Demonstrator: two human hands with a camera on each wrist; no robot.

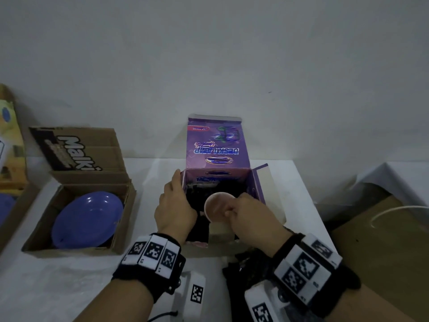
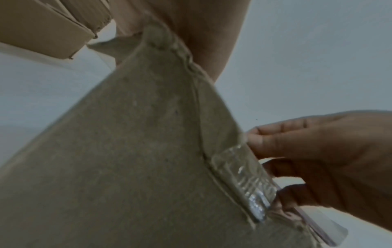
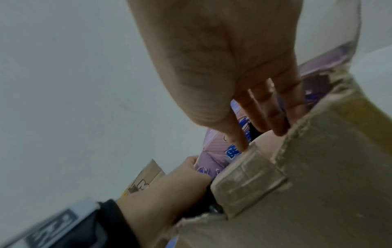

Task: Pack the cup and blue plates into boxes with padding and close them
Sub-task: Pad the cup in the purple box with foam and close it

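A purple box (image 1: 258, 182) stands open at the table's middle, its lid flap up and black padding (image 1: 232, 187) lining the inside. My right hand (image 1: 246, 212) holds a pale pink cup (image 1: 216, 206) over the opening, mouth toward me. My left hand (image 1: 174, 205) grips the box's left wall, thumb outside. In the right wrist view my right hand's fingers (image 3: 265, 107) reach past the front flap (image 3: 318, 184) to the cup (image 3: 268, 142), with the left hand (image 3: 169, 184) below. A blue plate (image 1: 88, 219) lies tilted in an open brown box (image 1: 76, 250) at the left.
More black padding (image 1: 246, 263) lies on the white table by my right wrist. A yellow box (image 1: 11, 140) stands at the far left. At the right, a brown board (image 1: 383, 252) carries a white cable (image 1: 394, 209). The wall is close behind.
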